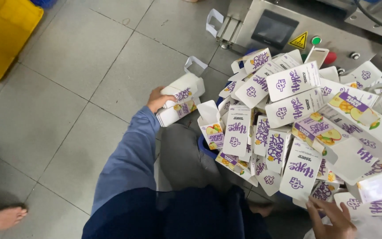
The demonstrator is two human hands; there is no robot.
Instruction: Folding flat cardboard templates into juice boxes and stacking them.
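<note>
My left hand [157, 99] reaches out over the tiled floor and grips a small stack of white cartons with purple print [181, 102], one of them with its flap open. My right hand [331, 218] rests at the bottom right, fingers spread, touching the near edge of a big heap of flat and folded white-and-purple cartons [297, 128] with fruit pictures. My blue sleeve [127, 163] runs from the bottom centre up to the left hand.
A metal machine [284, 26] with a dark screen, a yellow warning sign and round buttons stands behind the heap. A yellow crate [3, 33] sits at the top left. Another person's bare foot [1, 218] shows at the bottom left. A blue tub rim [205, 149] peeks from under the cartons.
</note>
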